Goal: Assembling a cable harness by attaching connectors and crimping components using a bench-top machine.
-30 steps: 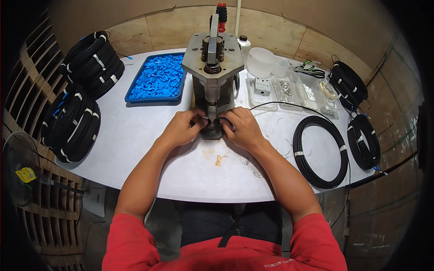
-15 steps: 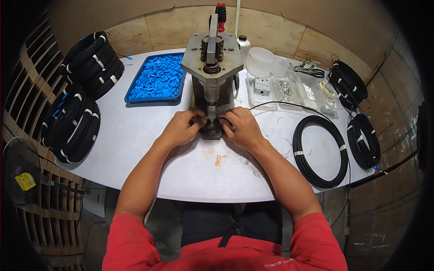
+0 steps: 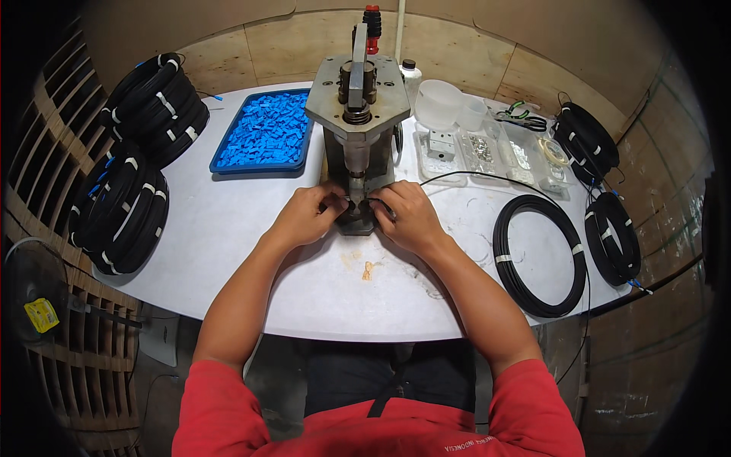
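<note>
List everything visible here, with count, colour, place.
Press: one, grey, centre
Tray: one, blue, left of press
Pieces: many, blue, in tray
Coil stacks: four, black, two each side
Flat coil: one, black, right
Cable: at least one, black, right of press
Tubs: two, whitish, back right
Containers: several, clear, beside tubs
Bottle: one, white, beside press
Tool: one, green, back right
Fan: one, dark, far left
Table: one, white, centre
Shirt: one, red, lower edge
Hands: two, bare, press base

Plywood wall [image 3: 217, 65] behind a white table [image 3: 320, 308] — slatted wood [image 3: 65, 148] left, grey floor [image 3: 274, 381] below.
</note>
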Motion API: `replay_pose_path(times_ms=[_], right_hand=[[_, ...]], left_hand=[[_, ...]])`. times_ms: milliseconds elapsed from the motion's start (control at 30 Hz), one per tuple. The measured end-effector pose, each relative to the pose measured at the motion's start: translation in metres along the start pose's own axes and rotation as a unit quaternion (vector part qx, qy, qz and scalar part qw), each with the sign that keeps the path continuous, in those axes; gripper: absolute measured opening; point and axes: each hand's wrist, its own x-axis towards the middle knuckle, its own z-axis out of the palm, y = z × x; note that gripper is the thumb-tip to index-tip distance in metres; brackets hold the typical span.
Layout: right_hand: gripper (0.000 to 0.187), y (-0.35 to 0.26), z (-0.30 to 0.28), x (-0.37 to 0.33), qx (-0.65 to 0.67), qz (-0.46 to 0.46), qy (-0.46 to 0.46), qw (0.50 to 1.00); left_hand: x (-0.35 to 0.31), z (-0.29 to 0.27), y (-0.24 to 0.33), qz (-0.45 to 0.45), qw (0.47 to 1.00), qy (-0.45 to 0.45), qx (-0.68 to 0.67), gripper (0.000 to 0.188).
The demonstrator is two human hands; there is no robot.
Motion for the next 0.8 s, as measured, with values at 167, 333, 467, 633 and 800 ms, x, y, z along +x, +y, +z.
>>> replay_pose_path(times_ms=[167,333,467,633,800], right_hand=[[0.014,-0.0004,0.0006,0.0002,-0.002,0.000,0.000,1.000],[0.012,-0.0013,0.0010,0.0012,0.001,-0.011,0.019,1.000],[0.012,0.0002,0.0012,0.0005,0.004,-0.012,0.017,1.000],[0.012,-0.0003,0.0007,0.0006,0.005,-0.008,0.014,1.000],[0.013,0.0006,0.0008,0.0001,0.002,-0.004,0.006,1.000]], left_hand=[[0.0000,0.0001,-0.0004,0.000,1.000,0.002,0.005,0.026],[-0.0001,-0.0006,-0.0004,-0.009,1.000,0.000,0.001,0.025],[-0.0003,-0.0008,0.0030,-0.010,1.000,-0.001,-0.002,0.024],[-0.0005,-0.0015,0.0049,-0.022,1.000,-0.005,0.005,0.025],[-0.0007,-0.0010,0.0033,-0.015,1.000,0.000,0.004,0.025]])
